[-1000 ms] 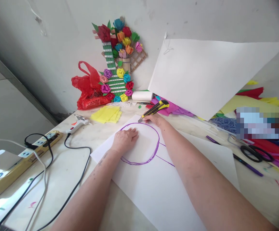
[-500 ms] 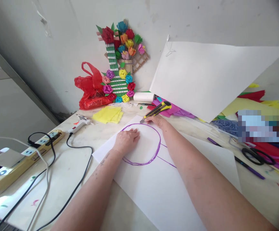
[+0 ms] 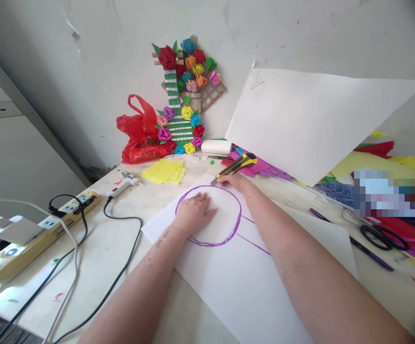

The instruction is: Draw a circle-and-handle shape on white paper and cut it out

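Observation:
A large white sheet of paper (image 3: pixel 225 282) lies on the table with a purple circle (image 3: pixel 240 217) drawn on it and two purple lines running off its right side. My left hand (image 3: pixel 195 213) presses flat inside the circle, fingers outstretched and thumb apart. At the circle's far edge, my right hand (image 3: pixel 234 181) is closed around a yellow and black utility knife (image 3: pixel 239 165). The knife is tilted, its blade tip down at the purple outline near the top of the circle. Parts of the paper are hidden under my forearms.
Left are a power strip (image 3: pixel 31 248) with cords and a glue gun (image 3: pixel 121 185). Yellow paper pieces (image 3: pixel 164 171), a red plastic bag (image 3: pixel 141 138) and a paper-flower guitar (image 3: pixel 178 124) stand behind. Right lie scissors (image 3: pixel 382 237), a purple pen (image 3: pixel 372 254) and a raised white sheet (image 3: pixel 311 119).
My left thumb has spread away from the fingers, and the hand still rests inside the circle. The knife tip stays near the circle's top edge. The whole view has shifted slightly.

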`<state>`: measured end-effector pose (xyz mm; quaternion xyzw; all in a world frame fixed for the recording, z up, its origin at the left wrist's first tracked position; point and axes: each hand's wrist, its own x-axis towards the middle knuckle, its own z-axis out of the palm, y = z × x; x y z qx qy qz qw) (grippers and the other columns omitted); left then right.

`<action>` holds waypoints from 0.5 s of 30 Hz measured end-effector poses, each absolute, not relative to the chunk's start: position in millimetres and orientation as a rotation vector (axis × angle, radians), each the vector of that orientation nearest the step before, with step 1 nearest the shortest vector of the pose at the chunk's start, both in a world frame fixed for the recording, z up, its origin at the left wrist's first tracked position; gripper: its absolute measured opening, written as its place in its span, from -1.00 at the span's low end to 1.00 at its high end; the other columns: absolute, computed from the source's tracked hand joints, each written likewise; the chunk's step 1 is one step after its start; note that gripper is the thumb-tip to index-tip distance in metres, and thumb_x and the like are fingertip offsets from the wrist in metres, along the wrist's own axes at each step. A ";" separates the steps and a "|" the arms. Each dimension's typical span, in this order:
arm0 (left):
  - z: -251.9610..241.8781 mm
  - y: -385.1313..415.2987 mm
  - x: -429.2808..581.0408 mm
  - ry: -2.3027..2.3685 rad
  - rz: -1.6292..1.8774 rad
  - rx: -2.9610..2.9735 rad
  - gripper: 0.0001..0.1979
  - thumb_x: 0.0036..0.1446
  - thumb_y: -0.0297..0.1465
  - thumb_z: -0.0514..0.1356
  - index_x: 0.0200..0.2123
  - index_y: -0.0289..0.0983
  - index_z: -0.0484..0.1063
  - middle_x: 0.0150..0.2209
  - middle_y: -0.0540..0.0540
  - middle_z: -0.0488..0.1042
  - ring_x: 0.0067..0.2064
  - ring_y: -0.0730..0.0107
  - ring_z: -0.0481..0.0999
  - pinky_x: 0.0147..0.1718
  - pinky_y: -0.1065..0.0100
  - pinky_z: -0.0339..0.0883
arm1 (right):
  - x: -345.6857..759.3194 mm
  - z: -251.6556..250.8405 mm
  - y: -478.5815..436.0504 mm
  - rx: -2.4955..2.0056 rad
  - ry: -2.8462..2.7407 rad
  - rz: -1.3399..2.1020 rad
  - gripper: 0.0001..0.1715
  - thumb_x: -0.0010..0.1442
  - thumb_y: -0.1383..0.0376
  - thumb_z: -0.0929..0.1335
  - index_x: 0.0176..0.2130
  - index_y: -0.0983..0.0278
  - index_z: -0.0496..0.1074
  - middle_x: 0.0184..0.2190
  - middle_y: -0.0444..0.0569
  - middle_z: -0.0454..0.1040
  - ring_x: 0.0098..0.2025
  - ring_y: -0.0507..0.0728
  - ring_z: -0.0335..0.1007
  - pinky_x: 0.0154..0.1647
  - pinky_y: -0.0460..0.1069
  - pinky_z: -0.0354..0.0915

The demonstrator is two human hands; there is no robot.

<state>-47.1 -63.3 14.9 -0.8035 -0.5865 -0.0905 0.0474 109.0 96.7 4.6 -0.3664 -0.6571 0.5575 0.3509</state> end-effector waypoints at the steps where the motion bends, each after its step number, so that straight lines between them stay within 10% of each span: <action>1: 16.7 -64.6 -45.4 -1.804 -0.246 -2.450 -0.57 0.20 -0.16 -0.02 0.03 -0.25 0.36 0.15 -0.13 0.33 0.18 0.24 0.27 0.10 0.26 0.21 | 109.4 5.3 96.4 -0.960 -1.702 1.441 -0.92 -0.27 0.34 0.39 -0.63 0.31 0.40 -0.67 -0.13 0.37 -0.56 0.01 0.25 -0.40 -0.04 0.21; 15: 7.0 -52.5 -40.2 -1.837 -0.290 -2.528 -0.43 0.21 -0.13 -0.05 0.17 -0.35 0.24 0.23 -0.15 0.19 0.27 0.25 0.09 0.23 0.27 -0.05 | 127.4 3.0 99.1 -1.017 -1.601 1.396 -0.92 -0.26 0.33 0.40 -0.65 0.31 0.42 -0.68 -0.12 0.38 -0.54 0.03 0.26 -0.37 -0.02 0.20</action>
